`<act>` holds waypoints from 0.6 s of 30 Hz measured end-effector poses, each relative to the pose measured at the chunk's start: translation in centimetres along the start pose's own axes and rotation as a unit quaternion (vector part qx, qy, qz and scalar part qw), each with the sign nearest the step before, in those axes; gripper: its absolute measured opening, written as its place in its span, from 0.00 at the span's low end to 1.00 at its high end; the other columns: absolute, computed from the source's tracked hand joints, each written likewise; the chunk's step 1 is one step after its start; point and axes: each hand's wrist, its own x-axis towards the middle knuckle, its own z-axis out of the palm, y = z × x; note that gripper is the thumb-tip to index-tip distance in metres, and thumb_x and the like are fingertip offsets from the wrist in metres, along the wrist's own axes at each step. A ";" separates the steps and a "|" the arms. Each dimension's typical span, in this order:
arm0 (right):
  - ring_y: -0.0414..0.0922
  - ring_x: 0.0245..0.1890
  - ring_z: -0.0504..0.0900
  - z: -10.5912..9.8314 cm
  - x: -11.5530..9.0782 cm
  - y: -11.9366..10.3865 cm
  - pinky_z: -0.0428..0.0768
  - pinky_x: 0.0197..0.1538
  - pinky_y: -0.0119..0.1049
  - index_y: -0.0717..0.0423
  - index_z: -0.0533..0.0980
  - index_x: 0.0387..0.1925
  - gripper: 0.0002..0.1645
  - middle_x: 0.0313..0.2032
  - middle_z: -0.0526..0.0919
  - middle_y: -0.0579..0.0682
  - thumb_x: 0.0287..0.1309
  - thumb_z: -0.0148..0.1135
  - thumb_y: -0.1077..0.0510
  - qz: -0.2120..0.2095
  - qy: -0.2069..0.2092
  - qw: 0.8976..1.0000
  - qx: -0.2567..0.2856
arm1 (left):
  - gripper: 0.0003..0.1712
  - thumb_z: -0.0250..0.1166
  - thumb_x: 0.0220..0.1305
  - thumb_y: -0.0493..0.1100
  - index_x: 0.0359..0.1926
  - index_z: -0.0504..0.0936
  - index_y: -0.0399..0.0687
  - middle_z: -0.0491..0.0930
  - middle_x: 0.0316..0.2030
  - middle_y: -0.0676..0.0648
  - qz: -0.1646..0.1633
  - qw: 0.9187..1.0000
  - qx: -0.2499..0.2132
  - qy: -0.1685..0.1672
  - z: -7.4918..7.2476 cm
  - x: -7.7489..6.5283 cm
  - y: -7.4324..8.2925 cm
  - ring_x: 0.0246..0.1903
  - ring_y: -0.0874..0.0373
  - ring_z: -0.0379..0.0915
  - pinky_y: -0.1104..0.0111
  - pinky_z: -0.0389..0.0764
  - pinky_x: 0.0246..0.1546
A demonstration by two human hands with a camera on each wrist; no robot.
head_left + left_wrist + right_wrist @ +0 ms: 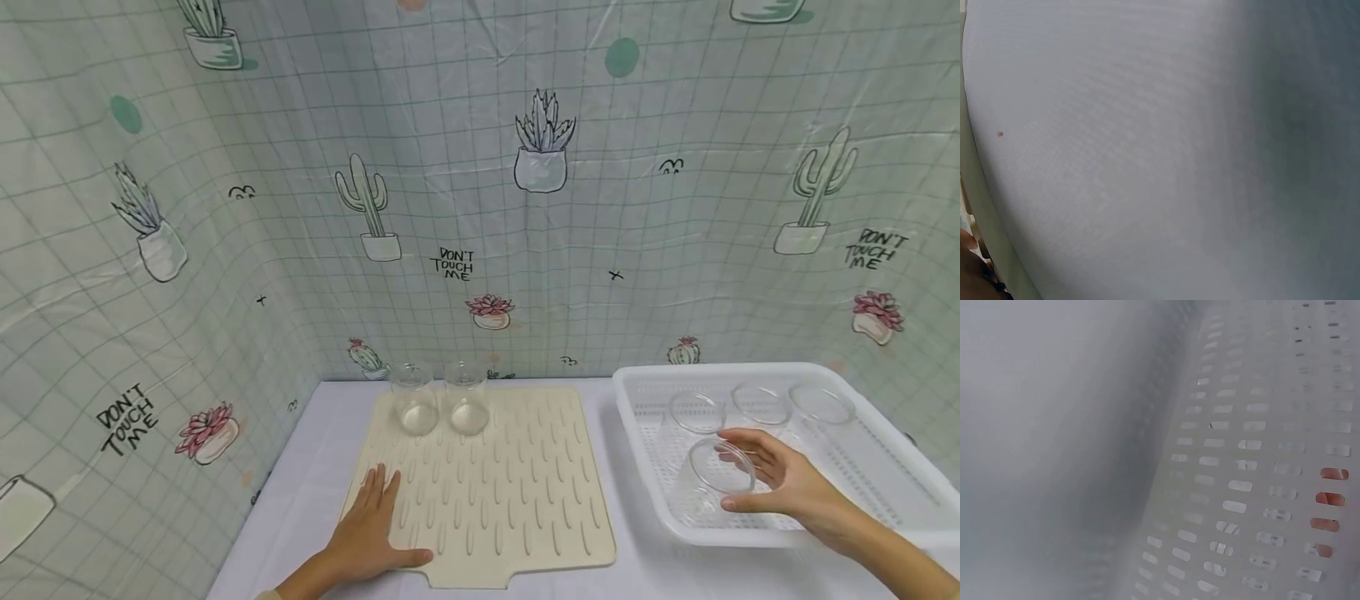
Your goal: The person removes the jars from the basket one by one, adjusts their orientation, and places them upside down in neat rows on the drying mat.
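Note:
My left hand (367, 533) rests flat on the left front part of a cream drying mat (525, 517) with raised ridges, its fingers straight and the thumb spread along the front edge. At the mat's back left stand two clear cups, the left cup (414, 404) and the right cup (467, 404). Inside a white plastic basket (660, 508) on the right, my right hand (787, 483) holds a clear cup (697, 496) by its side, fingers behind it and thumb in front. Farther back in the basket are three more clear cups (761, 404).
A white cloth (285, 500) covers the table. Behind and beside it hangs a curtain (570, 233) printed with potted plants. The left wrist view is mostly pale cloth (1116, 156); the right wrist view shows the slotted basket wall (1247, 475) close up.

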 end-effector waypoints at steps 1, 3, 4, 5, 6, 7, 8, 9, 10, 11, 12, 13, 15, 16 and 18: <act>0.27 0.54 0.68 0.0 0.1 0.1 0.66 0.50 0.16 0.59 0.58 0.63 0.41 0.59 0.68 0.49 0.48 0.66 0.67 -0.003 -0.009 1.000 0.010 | 0.73 0.59 0.35 0.81 0.70 0.45 0.37 0.34 0.70 0.35 -0.001 1.000 0.000 0.001 -0.1 0.0 0.0 0.68 0.40 0.26 0.42 0.47 0.61; 0.30 0.54 0.70 -0.1 0.3 0.4 0.67 0.51 0.17 0.60 0.58 0.63 0.42 0.59 0.68 0.51 0.47 0.67 0.68 -0.012 -0.022 0.999 0.024 | 0.73 0.58 0.35 0.81 0.70 0.45 0.38 0.34 0.70 0.35 -0.003 1.000 0.002 0.001 -0.1 -0.1 0.0 0.68 0.41 0.26 0.42 0.47 0.61; 0.31 0.54 0.70 -0.1 0.4 0.5 0.67 0.51 0.18 0.61 0.58 0.63 0.42 0.59 0.68 0.52 0.46 0.67 0.69 -0.016 -0.028 0.999 0.027 | 0.73 0.59 0.35 0.81 0.70 0.45 0.38 0.34 0.70 0.35 -0.003 1.000 0.001 0.001 -0.2 -0.1 0.0 0.68 0.41 0.26 0.43 0.46 0.61; 0.32 0.54 0.70 -0.1 0.5 0.6 0.69 0.51 0.20 0.62 0.58 0.63 0.43 0.59 0.68 0.53 0.45 0.68 0.69 -0.017 -0.033 0.999 0.031 | 0.72 0.59 0.35 0.81 0.70 0.45 0.38 0.34 0.70 0.35 -0.003 1.000 0.000 0.001 -0.2 -0.1 0.1 0.68 0.41 0.26 0.42 0.46 0.61; 0.33 0.54 0.71 -0.2 0.6 0.7 0.70 0.50 0.21 0.62 0.58 0.63 0.44 0.59 0.68 0.53 0.45 0.68 0.69 -0.015 -0.038 0.999 0.032 | 0.72 0.59 0.35 0.81 0.70 0.45 0.38 0.34 0.70 0.35 -0.003 1.000 -0.002 0.002 -0.3 -0.2 0.1 0.68 0.41 0.26 0.42 0.46 0.61; 0.33 0.54 0.71 -0.2 0.7 0.8 0.72 0.49 0.23 0.62 0.58 0.63 0.44 0.58 0.68 0.53 0.44 0.68 0.69 -0.011 -0.043 0.998 0.034 | 0.72 0.59 0.35 0.81 0.70 0.45 0.38 0.34 0.70 0.35 -0.003 1.000 -0.003 0.002 -0.3 -0.2 0.1 0.68 0.41 0.26 0.42 0.46 0.61; 0.33 0.54 0.71 -0.2 0.8 0.8 0.73 0.49 0.25 0.62 0.57 0.63 0.44 0.58 0.68 0.53 0.44 0.68 0.69 -0.005 -0.051 0.998 0.036 | 0.72 0.59 0.35 0.81 0.70 0.45 0.38 0.34 0.70 0.35 -0.002 1.000 -0.004 0.001 -0.3 -0.2 0.1 0.68 0.41 0.26 0.42 0.46 0.61; 0.33 0.53 0.72 -0.3 0.9 0.9 0.73 0.49 0.26 0.62 0.57 0.63 0.45 0.58 0.68 0.52 0.45 0.68 0.68 0.002 -0.057 0.998 0.037 | 0.72 0.59 0.35 0.81 0.70 0.45 0.38 0.34 0.70 0.35 -0.002 1.000 -0.005 0.000 -0.3 -0.2 0.1 0.68 0.41 0.26 0.42 0.46 0.61; 0.33 0.53 0.72 -0.4 1.0 1.0 0.74 0.48 0.27 0.63 0.56 0.63 0.45 0.57 0.69 0.51 0.45 0.67 0.68 0.009 -0.065 0.997 0.038 | 0.72 0.59 0.35 0.81 0.71 0.45 0.38 0.34 0.70 0.35 -0.002 1.000 -0.006 -0.001 -0.3 -0.2 0.1 0.68 0.41 0.26 0.42 0.47 0.61; 0.32 0.53 0.72 -0.5 1.1 1.0 0.75 0.48 0.28 0.62 0.56 0.64 0.44 0.57 0.69 0.51 0.46 0.67 0.68 0.017 -0.072 0.996 0.040 | 0.72 0.58 0.35 0.81 0.71 0.45 0.38 0.34 0.70 0.35 -0.001 1.000 -0.005 -0.001 -0.2 -0.2 0.1 0.68 0.41 0.26 0.41 0.47 0.61; 0.32 0.52 0.72 -0.6 1.2 1.1 0.75 0.47 0.29 0.62 0.55 0.64 0.44 0.57 0.69 0.50 0.46 0.67 0.68 0.024 -0.080 0.996 0.042 | 0.72 0.58 0.35 0.81 0.71 0.45 0.38 0.34 0.70 0.35 -0.001 1.000 -0.004 -0.001 -0.2 -0.2 0.0 0.68 0.41 0.26 0.41 0.47 0.61; 0.32 0.52 0.72 -0.6 1.2 1.2 0.75 0.47 0.30 0.62 0.55 0.64 0.44 0.57 0.69 0.49 0.47 0.66 0.68 0.031 -0.088 0.995 0.042 | 0.72 0.58 0.35 0.81 0.71 0.44 0.38 0.34 0.70 0.35 -0.001 1.000 -0.003 -0.002 -0.1 -0.1 0.0 0.68 0.41 0.26 0.41 0.47 0.61; 0.31 0.52 0.72 -0.7 1.4 1.3 0.75 0.48 0.31 0.61 0.55 0.64 0.44 0.57 0.69 0.51 0.48 0.66 0.67 0.038 -0.103 0.993 0.042 | 0.72 0.58 0.35 0.81 0.71 0.45 0.38 0.34 0.70 0.35 -0.001 1.000 -0.001 -0.003 0.0 -0.1 -0.1 0.68 0.41 0.26 0.41 0.47 0.61; 0.31 0.52 0.71 -0.8 1.4 1.4 0.75 0.49 0.35 0.60 0.55 0.64 0.44 0.57 0.69 0.51 0.48 0.65 0.67 0.041 -0.110 0.992 0.042 | 0.72 0.58 0.35 0.81 0.70 0.45 0.38 0.34 0.70 0.35 -0.001 1.000 0.001 -0.002 0.1 -0.1 -0.2 0.68 0.40 0.26 0.41 0.47 0.61; 0.31 0.53 0.70 -0.7 1.5 1.5 0.75 0.49 0.35 0.59 0.55 0.64 0.44 0.58 0.69 0.51 0.48 0.65 0.68 0.040 -0.120 0.991 0.045 | 0.72 0.58 0.35 0.81 0.70 0.45 0.38 0.34 0.70 0.35 -0.001 1.000 0.001 -0.001 0.1 -0.1 -0.2 0.68 0.41 0.26 0.41 0.47 0.61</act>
